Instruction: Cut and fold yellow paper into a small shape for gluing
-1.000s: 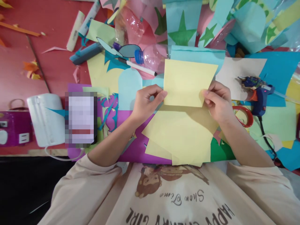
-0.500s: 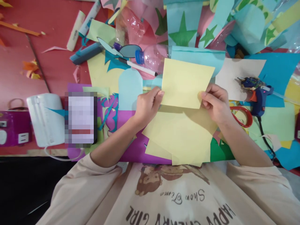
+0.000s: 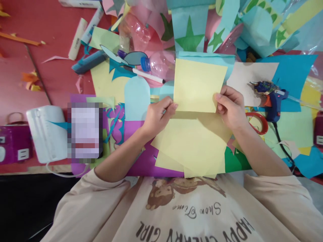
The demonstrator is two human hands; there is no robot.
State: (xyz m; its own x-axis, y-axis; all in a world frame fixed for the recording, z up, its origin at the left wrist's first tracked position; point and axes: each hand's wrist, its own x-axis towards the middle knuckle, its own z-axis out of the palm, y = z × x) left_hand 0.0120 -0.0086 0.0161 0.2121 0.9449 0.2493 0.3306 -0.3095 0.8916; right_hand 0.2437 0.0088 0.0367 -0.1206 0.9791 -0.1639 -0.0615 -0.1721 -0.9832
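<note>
A plain yellow sheet of paper is held up between my two hands, above the table. My left hand pinches its lower left corner between thumb and fingers. At the lower right edge, my right hand grips it with the thumb on top. Under it lie several larger yellow sheets, overlapping, with a shadow across them. A light blue paper piece with a rounded top lies left of the held sheet. Red-handled scissors lie beside my right wrist, partly hidden.
A blue hot glue gun with a black cord is at the right. Behind the held sheet lie a clear plastic bottle, a white marker and cut paper with green stars. On the left are a phone and a white device with a cable.
The held sheet has turned slightly and sits more level; my left hand has shifted a little lower at its corner. The whole view has shifted slightly.
</note>
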